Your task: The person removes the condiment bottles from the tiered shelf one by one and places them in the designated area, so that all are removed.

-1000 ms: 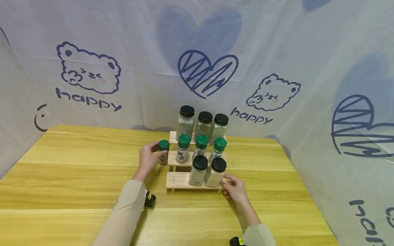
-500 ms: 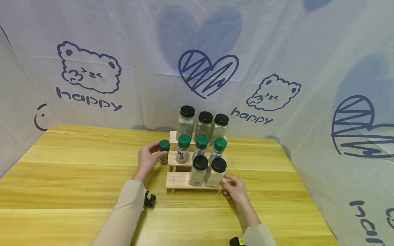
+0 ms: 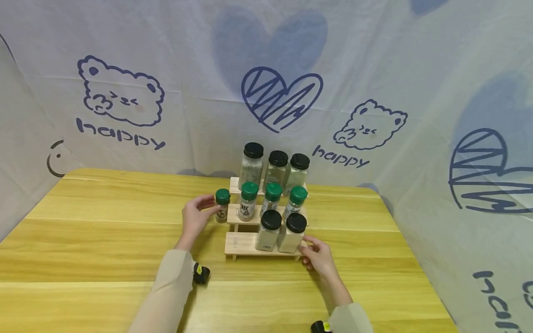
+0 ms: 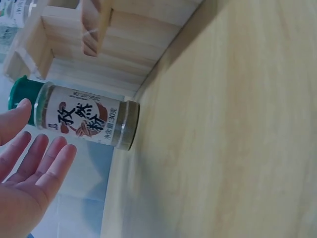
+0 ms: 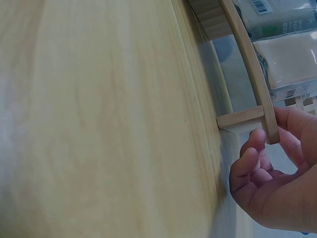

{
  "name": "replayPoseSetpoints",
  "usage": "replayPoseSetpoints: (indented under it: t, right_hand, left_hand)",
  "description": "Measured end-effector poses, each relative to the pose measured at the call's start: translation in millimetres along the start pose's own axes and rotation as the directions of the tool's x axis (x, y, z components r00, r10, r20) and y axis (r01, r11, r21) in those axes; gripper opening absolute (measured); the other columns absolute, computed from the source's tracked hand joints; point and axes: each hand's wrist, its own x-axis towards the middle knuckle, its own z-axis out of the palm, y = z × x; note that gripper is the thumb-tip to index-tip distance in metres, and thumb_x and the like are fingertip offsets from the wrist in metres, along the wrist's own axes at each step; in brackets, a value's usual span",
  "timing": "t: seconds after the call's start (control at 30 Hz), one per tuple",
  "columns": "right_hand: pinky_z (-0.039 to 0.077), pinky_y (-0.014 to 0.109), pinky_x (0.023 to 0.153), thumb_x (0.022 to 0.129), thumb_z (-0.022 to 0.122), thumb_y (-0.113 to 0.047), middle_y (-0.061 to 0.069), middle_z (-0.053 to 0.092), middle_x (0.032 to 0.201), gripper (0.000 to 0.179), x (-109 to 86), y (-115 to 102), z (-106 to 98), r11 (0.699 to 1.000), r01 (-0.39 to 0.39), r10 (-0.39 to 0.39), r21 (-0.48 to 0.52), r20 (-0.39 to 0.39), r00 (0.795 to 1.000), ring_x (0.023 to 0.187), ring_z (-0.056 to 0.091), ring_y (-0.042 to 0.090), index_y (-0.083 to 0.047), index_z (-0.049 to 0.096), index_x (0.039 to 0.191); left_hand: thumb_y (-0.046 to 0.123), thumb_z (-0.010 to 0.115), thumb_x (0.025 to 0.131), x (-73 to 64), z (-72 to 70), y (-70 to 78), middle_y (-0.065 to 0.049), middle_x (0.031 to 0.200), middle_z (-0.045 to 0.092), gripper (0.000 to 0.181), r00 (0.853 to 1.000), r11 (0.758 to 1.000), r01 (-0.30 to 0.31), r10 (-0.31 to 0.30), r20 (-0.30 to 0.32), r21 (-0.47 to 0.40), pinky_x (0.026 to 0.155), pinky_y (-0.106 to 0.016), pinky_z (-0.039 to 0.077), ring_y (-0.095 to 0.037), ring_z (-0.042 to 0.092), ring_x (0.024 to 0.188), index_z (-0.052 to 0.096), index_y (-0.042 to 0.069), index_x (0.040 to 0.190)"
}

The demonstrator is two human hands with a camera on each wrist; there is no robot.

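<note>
Rack on table; jars on rack; bottle left; cloth behind.

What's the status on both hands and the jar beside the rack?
Left hand by jar, fingers extended. Right hand gripping rack. Jar upright on table. Rack close alongside.

Open bench lies left of the left hand; rightward, the cumin-powder bottle and three-tier wooden spice rack block passage.
</note>
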Motion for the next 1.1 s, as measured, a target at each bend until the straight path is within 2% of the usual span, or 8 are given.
replayPoseSetpoints:
  t: [0.23,0.4,0.6,0.8,0.97,1.1]
  right_hand:
    - [0.036,0.017,0.037,0.081,0.061,-0.001,0.002,0.053,0.060,0.037,1.1,1,0,1.000,-0.004,0.004,0.001,-0.006,1.000,0.045,0.047,0.009,0.009,0.053,0.116]
    - [0.036,0.017,0.037,0.081,0.061,-0.001,0.003,0.056,0.060,0.037,0.8,1,0,1.000,-0.007,0.007,0.006,-0.004,1.000,0.045,0.047,0.008,0.009,0.053,0.116]
    - [0.036,0.018,0.037,0.081,0.061,-0.002,0.003,0.056,0.060,0.038,-0.1,0,-1,1.000,-0.003,0.003,0.001,0.002,1.000,0.045,0.047,0.008,0.009,0.053,0.116]
    - [0.037,0.019,0.037,0.082,0.060,-0.002,0.004,0.057,0.060,0.038,-0.4,0,-1,1.000,0.004,-0.004,-0.001,0.010,1.000,0.045,0.047,0.010,0.009,0.052,0.117]
    - [0.037,0.019,0.038,0.082,0.060,-0.001,0.004,0.056,0.060,0.037,-2.4,-3,-1,1.000,0.002,-0.002,0.003,0.021,1.000,0.045,0.047,0.010,0.011,0.051,0.116]
    - [0.037,0.020,0.038,0.083,0.060,-0.002,0.004,0.056,0.060,0.037,0.0,-1,-2,1.000,-0.007,0.007,0.006,0.020,1.000,0.044,0.047,0.010,0.011,0.051,0.116]
  left_hand:
    - [0.000,0.069,0.075,-7.2,-2.6,2.1,-0.022,0.100,0.061,0.030,0.999,0.998,-0.001,-0.003,-0.051,-0.064,0.074,-0.016,0.047,-0.024,0.060,0.086,0.060,-0.008,0.103]
    - [-0.002,0.069,0.075,-14.3,-3.5,5.9,-0.023,0.100,0.061,0.029,0.998,0.995,0.001,-0.008,-0.063,-0.098,0.073,-0.015,0.047,-0.016,0.059,0.083,0.060,-0.009,0.102]
    - [-0.003,0.068,0.076,-23.2,-3.2,11.1,-0.024,0.100,0.060,0.029,0.999,0.992,0.011,-0.017,-0.041,-0.129,0.072,-0.017,0.049,-0.025,0.059,0.089,0.059,-0.010,0.103]
    - [-0.003,0.068,0.076,-33.2,1.5,20.2,-0.025,0.100,0.060,0.028,1.000,0.989,-0.016,0.013,-0.021,-0.146,0.071,-0.016,0.048,-0.031,0.058,0.092,0.059,-0.011,0.102]
    - [-0.007,0.066,0.076,-48.7,4.3,46.7,-0.029,0.099,0.059,0.026,0.999,0.989,-0.033,0.036,0.018,-0.145,0.071,-0.015,0.048,-0.036,0.057,0.093,0.058,-0.015,0.099]
    - [-0.009,0.066,0.075,-55.5,10.4,54.3,-0.030,0.097,0.058,0.024,0.997,0.987,-0.074,0.079,0.027,-0.142,0.073,-0.020,0.049,-0.039,0.057,0.092,0.058,-0.016,0.097]
